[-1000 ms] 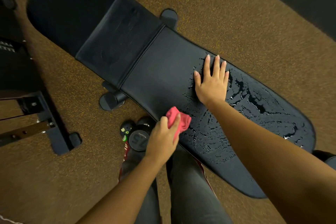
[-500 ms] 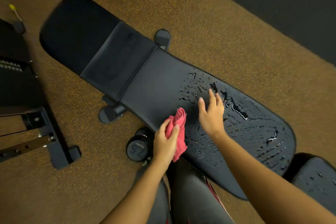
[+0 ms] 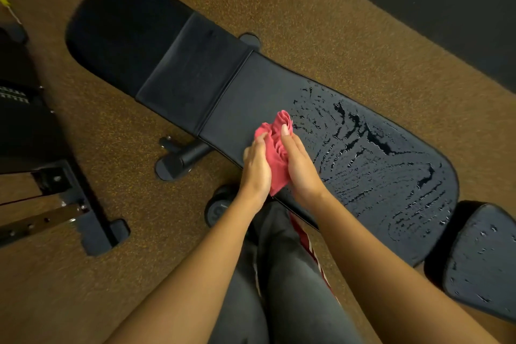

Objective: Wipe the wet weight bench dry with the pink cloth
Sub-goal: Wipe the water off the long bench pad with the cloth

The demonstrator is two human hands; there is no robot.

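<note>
Fingers [image 3: 285,131] of left hand [image 3: 255,170] and right hand [image 3: 303,170] grip the bunched pink cloth [image 3: 275,156] between them, above the weight bench's [image 3: 251,92] near edge; water beads [image 3: 377,153] cover the pad toward three o'clock, so wiping looks barely begun; the seat pad [image 3: 485,260] at four o'clock is also wet; the room that way is open.

Setting: gym.
Evidence: padded weight bench [image 3: 265,92], dumbbell [image 3: 216,211], speckled rubber floor [image 3: 139,134], black steel equipment frame [image 3: 83,218].
</note>
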